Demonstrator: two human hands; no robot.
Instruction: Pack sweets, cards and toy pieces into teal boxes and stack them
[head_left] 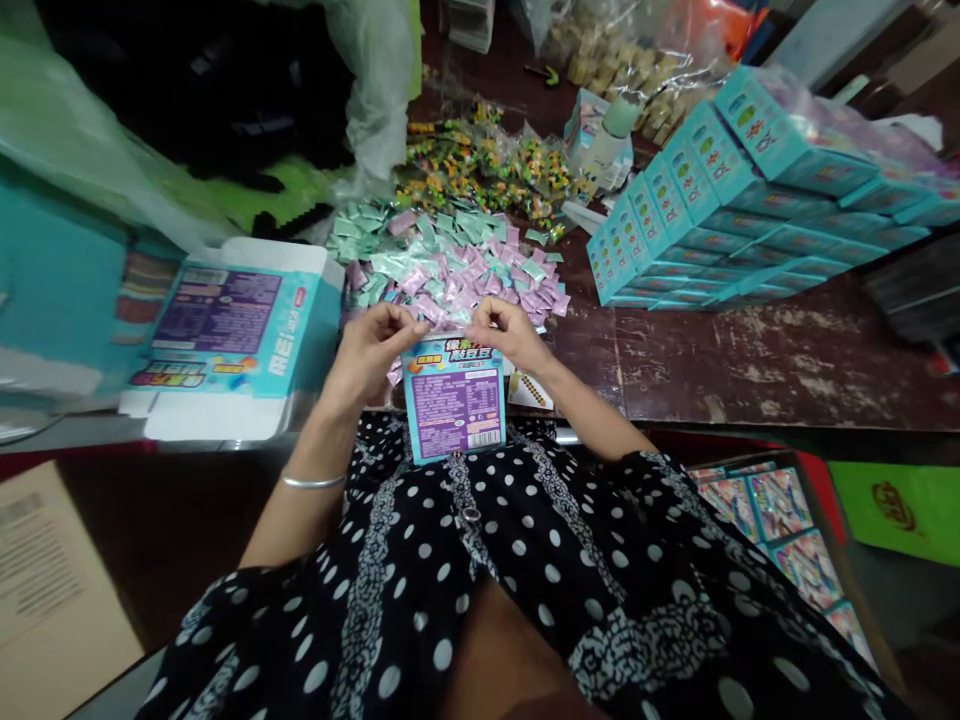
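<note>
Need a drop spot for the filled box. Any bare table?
Bare worn tabletop right of the right hand, below the stacked teal boxes. Crowded ahead: sachet pile. Left: flat cartons.

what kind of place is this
Probably a small hand-packing workshop. Both hands, left hand and right hand, hold a small box at a worn table heaped with pink and green sachets, beside rows of matching teal boxes.

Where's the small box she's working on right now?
In the head view, the small box stands at centre, at the table edge, held at its top by the left hand and right hand, before the sachet pile.
</note>
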